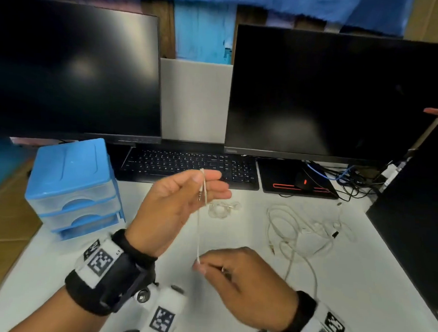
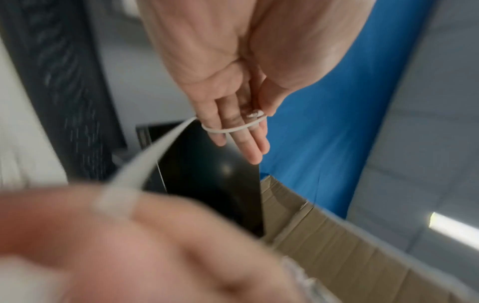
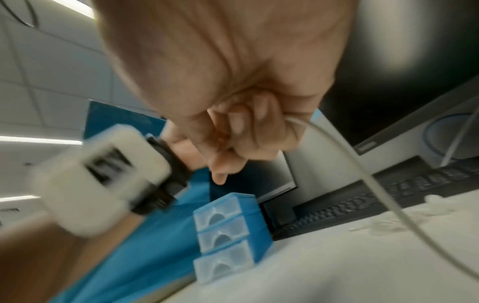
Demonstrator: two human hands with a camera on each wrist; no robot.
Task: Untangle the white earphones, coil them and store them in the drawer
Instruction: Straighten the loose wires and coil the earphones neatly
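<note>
My left hand (image 1: 186, 194) is raised above the white desk with its fingers stretched out. The white earphone cable (image 1: 199, 230) loops round these fingers (image 2: 233, 129), and the thumb pins the plug end against them. From there the cable runs taut down to my right hand (image 1: 237, 276), which pinches it between thumb and forefinger (image 3: 246, 127). The rest of the earphones (image 1: 306, 231) lies in loose tangled loops on the desk to the right. A blue drawer unit (image 1: 72, 183) with three translucent drawers, all closed, stands at the left (image 3: 225, 231).
A small clear coiled cable (image 1: 223, 208) lies just beyond my left hand. Behind it are a black keyboard (image 1: 187, 166), two dark monitors (image 1: 73, 69) (image 1: 338, 96), and a mouse (image 1: 303, 181) on a black pad. A dark panel (image 1: 418, 214) borders the desk's right side.
</note>
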